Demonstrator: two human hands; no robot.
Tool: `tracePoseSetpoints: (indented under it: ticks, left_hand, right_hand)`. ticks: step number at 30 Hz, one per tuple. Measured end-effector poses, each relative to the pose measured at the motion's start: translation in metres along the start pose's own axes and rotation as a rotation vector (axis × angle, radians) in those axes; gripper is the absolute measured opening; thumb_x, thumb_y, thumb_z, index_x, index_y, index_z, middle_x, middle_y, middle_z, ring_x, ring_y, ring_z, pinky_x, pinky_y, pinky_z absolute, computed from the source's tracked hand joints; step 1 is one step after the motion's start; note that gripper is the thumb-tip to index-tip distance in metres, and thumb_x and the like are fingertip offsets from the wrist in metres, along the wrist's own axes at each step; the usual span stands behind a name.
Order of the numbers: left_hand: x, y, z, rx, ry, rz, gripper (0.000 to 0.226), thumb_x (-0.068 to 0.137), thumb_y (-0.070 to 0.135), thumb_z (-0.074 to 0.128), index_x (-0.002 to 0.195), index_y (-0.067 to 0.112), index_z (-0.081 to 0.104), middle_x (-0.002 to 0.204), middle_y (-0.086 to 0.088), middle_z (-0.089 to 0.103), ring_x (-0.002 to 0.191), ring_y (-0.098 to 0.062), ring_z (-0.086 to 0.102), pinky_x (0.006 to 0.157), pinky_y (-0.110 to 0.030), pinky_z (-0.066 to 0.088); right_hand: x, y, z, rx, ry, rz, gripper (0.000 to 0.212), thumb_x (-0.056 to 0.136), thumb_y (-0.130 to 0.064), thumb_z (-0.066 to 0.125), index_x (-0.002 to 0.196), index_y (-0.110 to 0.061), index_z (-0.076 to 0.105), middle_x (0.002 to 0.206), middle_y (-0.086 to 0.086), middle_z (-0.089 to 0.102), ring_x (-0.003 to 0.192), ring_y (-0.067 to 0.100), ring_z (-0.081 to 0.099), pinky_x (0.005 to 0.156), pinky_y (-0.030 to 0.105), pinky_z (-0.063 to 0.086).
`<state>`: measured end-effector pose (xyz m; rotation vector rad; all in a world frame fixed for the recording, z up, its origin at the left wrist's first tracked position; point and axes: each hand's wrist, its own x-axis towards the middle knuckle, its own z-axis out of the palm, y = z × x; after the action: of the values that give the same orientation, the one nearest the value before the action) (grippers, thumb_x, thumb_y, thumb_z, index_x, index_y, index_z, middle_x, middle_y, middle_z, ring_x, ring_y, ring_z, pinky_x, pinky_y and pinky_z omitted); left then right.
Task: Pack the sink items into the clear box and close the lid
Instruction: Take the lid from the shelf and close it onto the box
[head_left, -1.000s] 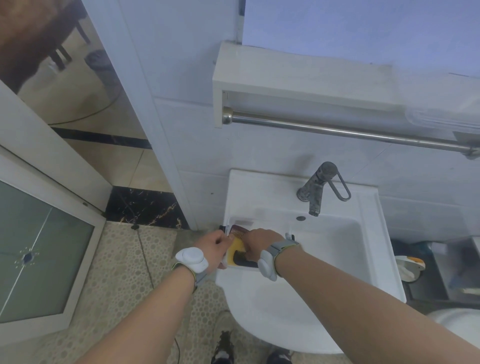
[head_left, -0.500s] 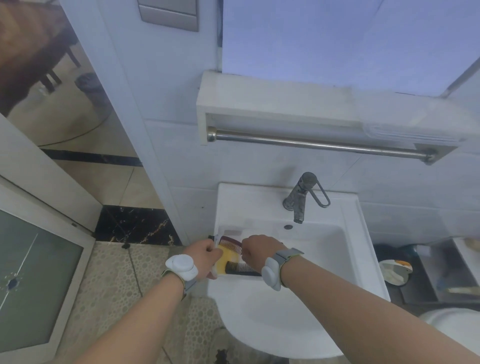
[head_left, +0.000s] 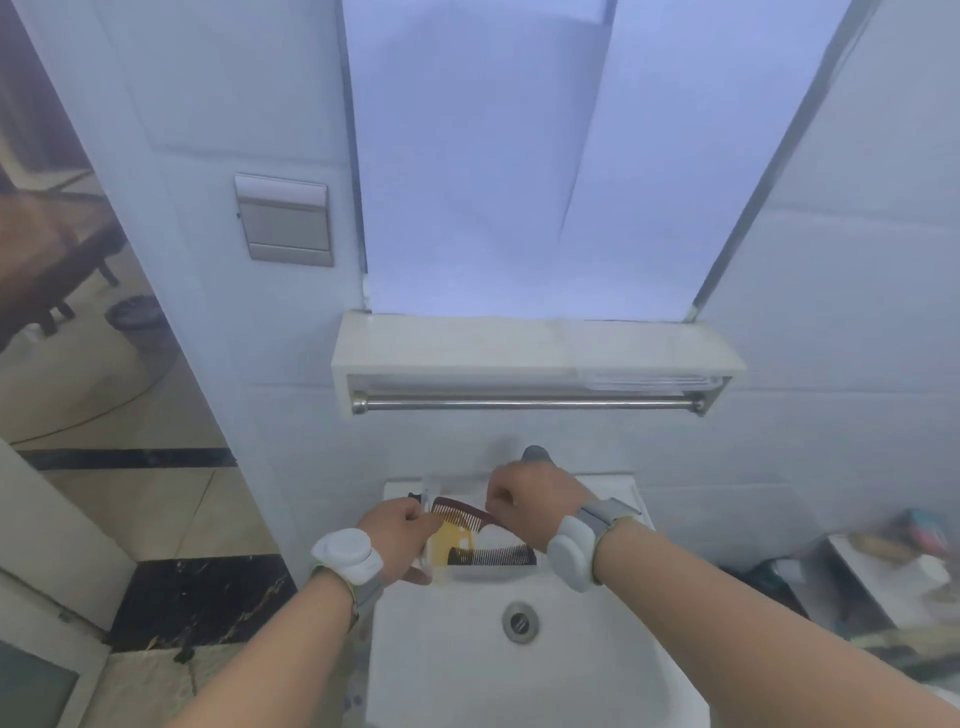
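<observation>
Head view: clear plastic box (head_left: 488, 571) rests in white ceramic sink (head_left: 519, 675), left hand (head_left: 400, 540) gripping its left wall. Right hand (head_left: 535, 501), fingers curled, grip unclear, above reddish-brown plastic comb (head_left: 462, 512). Combs appear light, stiff; grasp by spine.

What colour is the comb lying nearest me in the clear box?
Dark brown, almost black. The comb shows best in the head view, lying across the near side of the clear box.

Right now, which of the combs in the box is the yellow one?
The yellow comb lies at the left of the clear box, beside the left hand, between the reddish-brown comb behind and the dark comb in front.
</observation>
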<state>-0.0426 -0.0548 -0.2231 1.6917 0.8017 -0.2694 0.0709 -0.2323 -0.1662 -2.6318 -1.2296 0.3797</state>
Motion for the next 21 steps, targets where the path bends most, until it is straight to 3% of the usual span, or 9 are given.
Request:
tracePoseSetpoints:
  ticks: [6,11,14,17,19,21]
  left_hand:
    - [-0.011,0.042,0.011,0.012,-0.013,0.043,0.023,0.092,0.021,0.063,0.081,0.005,0.051,0.081,-0.013,0.047,0.058,-0.026,0.062,0.078,-0.055,0.062]
    - [-0.018,0.064,0.022,0.116,0.023,0.113,0.020,0.094,0.021,0.061,0.077,0.012,0.055,0.077,-0.007,0.054,0.061,-0.019,0.062,0.054,-0.033,0.062]
    - [-0.022,0.075,0.024,0.169,0.026,0.151,0.012,0.094,0.022,0.062,0.089,0.011,0.060,0.083,-0.006,0.060,0.070,-0.021,0.063,0.067,-0.038,0.064]
    - [-0.022,0.084,0.021,0.188,-0.040,0.158,0.030,0.087,0.023,0.070,0.107,0.002,0.063,0.093,-0.010,0.054,0.084,-0.028,0.060,0.086,-0.049,0.061]
    - [-0.018,0.087,0.023,0.149,-0.025,0.152,0.023,0.087,0.021,0.069,0.099,0.002,0.064,0.087,-0.008,0.051,0.075,-0.025,0.059,0.080,-0.050,0.063]
    - [-0.019,0.087,0.027,0.079,0.002,0.134,0.018,0.092,0.021,0.063,0.095,0.004,0.061,0.086,-0.009,0.056,0.069,-0.022,0.062,0.067,-0.043,0.065]
  right_hand:
    - [-0.024,0.013,-0.070,-0.020,0.085,0.042,0.019,0.094,-0.034,0.050,0.092,-0.023,0.066,0.095,-0.006,0.066,0.088,0.019,0.062,0.080,0.037,0.053]
    - [-0.042,0.026,-0.121,-0.055,0.177,0.052,0.021,0.095,-0.036,0.052,0.087,-0.023,0.064,0.090,-0.007,0.067,0.085,0.016,0.061,0.080,0.036,0.053]
    - [-0.047,0.038,-0.147,-0.072,0.255,0.060,0.017,0.095,-0.036,0.053,0.087,-0.024,0.063,0.090,-0.008,0.065,0.085,0.015,0.060,0.078,0.034,0.052]
    - [-0.046,0.057,-0.166,-0.102,0.327,0.073,0.010,0.093,-0.034,0.057,0.098,-0.027,0.062,0.098,-0.011,0.061,0.084,0.012,0.057,0.075,0.028,0.048]
    - [-0.042,0.072,-0.167,-0.150,0.343,0.084,0.017,0.091,-0.032,0.061,0.107,-0.027,0.061,0.104,-0.010,0.057,0.090,0.014,0.054,0.076,0.029,0.046]
    - [-0.038,0.084,-0.162,-0.190,0.337,0.102,0.024,0.088,-0.033,0.063,0.111,-0.028,0.059,0.109,-0.008,0.054,0.099,0.018,0.053,0.082,0.033,0.049]
